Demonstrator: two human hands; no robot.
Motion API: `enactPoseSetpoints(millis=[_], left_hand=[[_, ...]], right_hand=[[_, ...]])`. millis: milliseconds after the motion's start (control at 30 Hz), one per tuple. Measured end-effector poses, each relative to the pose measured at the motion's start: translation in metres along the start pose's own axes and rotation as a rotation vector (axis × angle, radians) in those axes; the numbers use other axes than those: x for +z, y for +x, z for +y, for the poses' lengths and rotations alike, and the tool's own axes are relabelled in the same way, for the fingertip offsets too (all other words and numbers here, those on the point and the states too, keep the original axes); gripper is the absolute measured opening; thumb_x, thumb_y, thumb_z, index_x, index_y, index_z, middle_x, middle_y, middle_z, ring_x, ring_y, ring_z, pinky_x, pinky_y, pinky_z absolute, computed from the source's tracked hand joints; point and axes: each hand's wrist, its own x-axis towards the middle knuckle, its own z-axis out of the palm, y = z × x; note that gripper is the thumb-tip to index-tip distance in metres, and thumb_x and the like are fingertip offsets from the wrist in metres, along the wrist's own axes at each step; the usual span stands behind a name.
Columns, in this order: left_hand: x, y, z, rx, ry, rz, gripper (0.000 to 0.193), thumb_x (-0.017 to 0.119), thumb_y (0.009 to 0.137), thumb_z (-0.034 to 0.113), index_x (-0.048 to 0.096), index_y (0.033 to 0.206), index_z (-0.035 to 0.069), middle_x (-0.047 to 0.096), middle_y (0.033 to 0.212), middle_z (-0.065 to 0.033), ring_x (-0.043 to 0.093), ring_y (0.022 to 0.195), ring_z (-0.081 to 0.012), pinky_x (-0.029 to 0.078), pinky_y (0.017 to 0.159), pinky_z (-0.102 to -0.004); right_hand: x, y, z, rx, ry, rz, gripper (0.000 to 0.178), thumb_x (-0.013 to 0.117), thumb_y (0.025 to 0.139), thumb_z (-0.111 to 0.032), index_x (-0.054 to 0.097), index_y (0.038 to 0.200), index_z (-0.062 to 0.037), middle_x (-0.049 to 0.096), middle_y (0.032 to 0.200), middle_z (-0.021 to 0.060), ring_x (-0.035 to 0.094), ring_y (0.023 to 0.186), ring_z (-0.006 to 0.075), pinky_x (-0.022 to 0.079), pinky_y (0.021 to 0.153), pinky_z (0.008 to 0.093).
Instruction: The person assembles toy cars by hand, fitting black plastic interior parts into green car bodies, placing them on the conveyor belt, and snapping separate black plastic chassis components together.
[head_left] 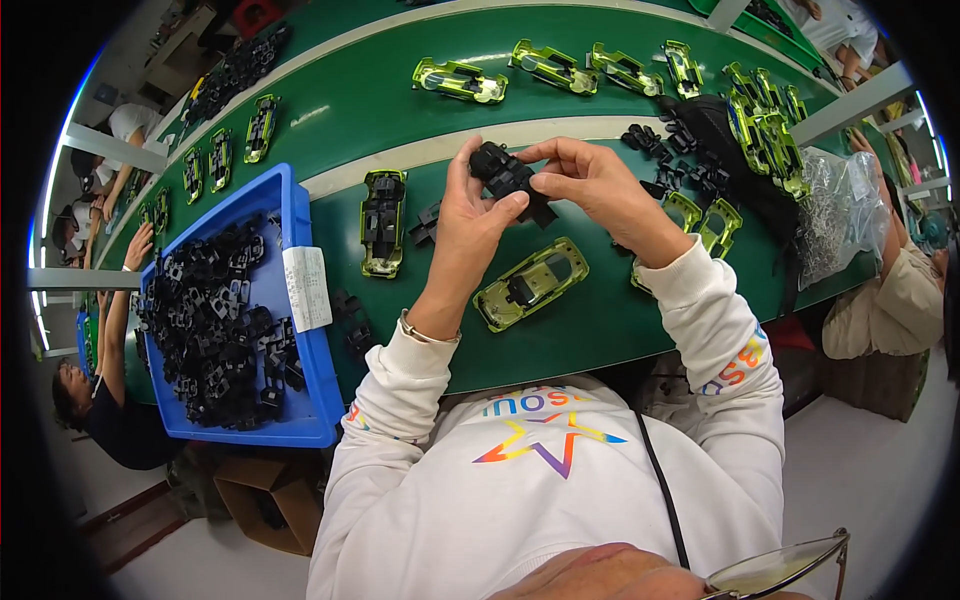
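Observation:
Above the green bench, my left hand (468, 218) and my right hand (598, 192) both grip a black plastic toy-car part (503, 172). Its far end rests against the left fingers, while the right thumb and fingers pinch its right side. Below it on the bench lies a yellow-green toy car body (532, 284) with dark insides. Another car body (382, 222), with a black part fitted in it, stands left of my left hand. A loose black piece (425, 224) lies partly behind my left wrist.
A blue bin (325, 385) full of black parts stands at left. More green car bodies (460, 81) line the far green strip (350, 95). Loose black parts (690, 150), a stack of car bodies (765, 135) and a clear plastic bag (840, 215) lie at right. Other people work on both sides.

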Motion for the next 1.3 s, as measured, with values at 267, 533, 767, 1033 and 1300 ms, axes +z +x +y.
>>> enactPoseSetpoints(millis=[267,533,767,1033,1300], left_hand=[[0.015,-0.003,0.004,0.035,0.080,-0.054,0.071,0.066,0.088,0.003,0.027,0.147,0.009,0.049,0.129,-0.0129,0.059,0.113,-0.0200,0.059,0.087,-0.0337],[0.005,-0.002,0.014,-0.002,0.003,-0.054,0.057,0.067,0.092,0.009,0.039,0.142,0.006,0.055,0.125,-0.0105,0.062,0.106,-0.0168,0.059,0.082,-0.0312],[0.001,0.000,0.008,-0.003,0.020,0.026,0.051,0.069,0.092,0.016,0.047,0.134,-0.002,0.060,0.117,-0.0109,0.065,0.094,-0.0149,0.058,0.080,-0.0290],[0.011,-0.002,0.008,-0.010,0.049,-0.001,0.049,0.069,0.091,0.011,0.048,0.134,-0.001,0.059,0.116,-0.0104,0.062,0.100,-0.0160,0.057,0.080,-0.0285],[0.004,-0.005,-0.010,0.053,0.078,0.008,0.044,0.066,0.095,0.015,0.049,0.133,0.000,0.061,0.116,-0.0101,0.064,0.099,-0.0168,0.057,0.082,-0.0297]], right_hand=[[0.002,-0.020,0.006,-0.112,-0.141,0.085,0.035,0.066,0.088,-0.002,0.062,0.122,-0.0033,0.057,0.089,-0.0020,0.055,0.080,0.0053,0.047,0.075,0.0206],[-0.003,-0.021,0.001,-0.101,-0.114,0.070,0.034,0.066,0.089,-0.004,0.062,0.123,-0.0008,0.060,0.094,0.0001,0.059,0.086,0.0069,0.049,0.076,0.0223],[-0.006,-0.026,-0.010,0.069,0.095,0.018,0.032,0.068,0.090,-0.012,0.063,0.115,0.0071,0.067,0.093,0.0063,0.067,0.081,0.0141,0.055,0.077,0.0263],[-0.008,-0.024,0.012,0.105,0.203,-0.063,0.030,0.066,0.095,-0.021,0.062,0.109,0.0050,0.068,0.095,0.0081,0.067,0.082,0.0141,0.056,0.077,0.0266],[0.004,-0.022,0.007,0.069,-0.080,0.047,0.028,0.065,0.095,-0.024,0.062,0.092,0.0035,0.067,0.082,0.0071,0.063,0.068,0.0107,0.052,0.063,0.0247]])
